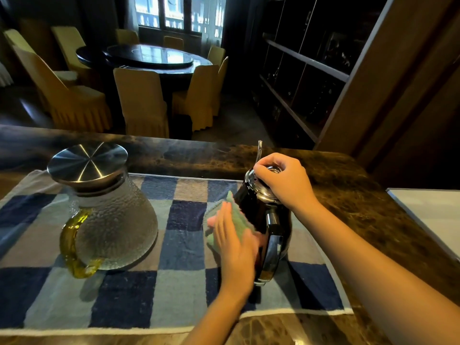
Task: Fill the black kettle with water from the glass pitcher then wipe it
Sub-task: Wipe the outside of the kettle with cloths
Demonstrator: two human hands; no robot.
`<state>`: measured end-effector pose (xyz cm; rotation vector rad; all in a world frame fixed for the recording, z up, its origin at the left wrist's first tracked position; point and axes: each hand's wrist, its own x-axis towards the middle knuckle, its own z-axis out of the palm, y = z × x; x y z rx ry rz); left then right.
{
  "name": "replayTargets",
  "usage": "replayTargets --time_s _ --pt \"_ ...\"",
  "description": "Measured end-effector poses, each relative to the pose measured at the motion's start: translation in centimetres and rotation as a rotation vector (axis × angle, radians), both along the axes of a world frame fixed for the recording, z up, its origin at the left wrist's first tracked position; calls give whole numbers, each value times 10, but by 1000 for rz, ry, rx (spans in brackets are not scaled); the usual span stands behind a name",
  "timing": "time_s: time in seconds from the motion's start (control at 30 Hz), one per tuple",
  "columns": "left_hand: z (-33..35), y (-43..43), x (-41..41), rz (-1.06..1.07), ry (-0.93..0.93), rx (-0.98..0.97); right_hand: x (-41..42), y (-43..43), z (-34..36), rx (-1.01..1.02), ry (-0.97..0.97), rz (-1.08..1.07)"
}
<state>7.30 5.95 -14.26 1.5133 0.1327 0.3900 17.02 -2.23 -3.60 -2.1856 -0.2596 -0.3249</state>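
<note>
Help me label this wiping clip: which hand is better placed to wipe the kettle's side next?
Left. The left hand presses the green cloth flat against the black kettle, on its side. The right hand is curled over the lid on top, steadying it and holding no cloth.

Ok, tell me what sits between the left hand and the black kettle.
Only the green cloth, pressed by the left hand against the side of the black kettle. The right hand grips the lid directly.

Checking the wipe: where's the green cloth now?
Head view, centre-right: the green cloth is pressed by the left hand against the left side of the black kettle.
</note>
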Motion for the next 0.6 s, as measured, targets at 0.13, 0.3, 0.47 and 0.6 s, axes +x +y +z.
replayTargets --time_s 0.13,0.3,0.47,0.6 --pt "21 -1 2 -178 -174 22 0 1 0 -9 12 -13" --pt "63 29 67 -346 -149 -289 0 1 1 -12 16 -33" --pt "45 41 76 -270 206 -250 -2 1 1 12 18 -31" --pt "28 33 57 -109 339 -393 -2 2 1 18 8 -29"
